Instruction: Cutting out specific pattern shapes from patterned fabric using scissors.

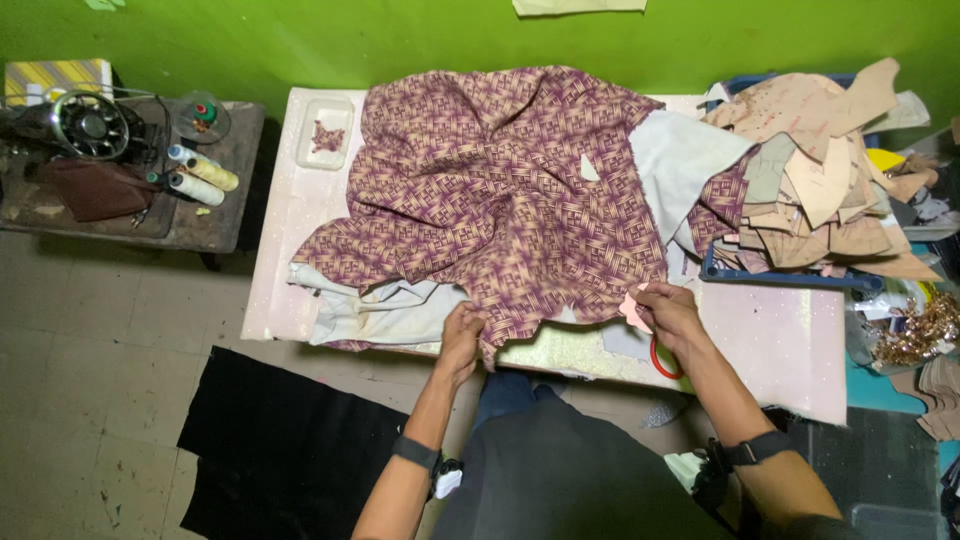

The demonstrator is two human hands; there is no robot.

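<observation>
A pale pink bench (780, 345) carries a crumpled purple-and-cream patterned cloth (490, 190), heaped beyond the fingers. The left hand (462, 335) pinches its near hem. The right hand (668, 312) seems closed on a small pink piece (634, 306), with a red loop (662, 362) just beneath its fingers.

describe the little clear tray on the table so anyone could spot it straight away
Start at the pale pink table against the green wall and go to its far left corner. The clear tray lies there, just left of the purple patterned fabric, the only see-through dish, holding a few purple scraps.
</observation>
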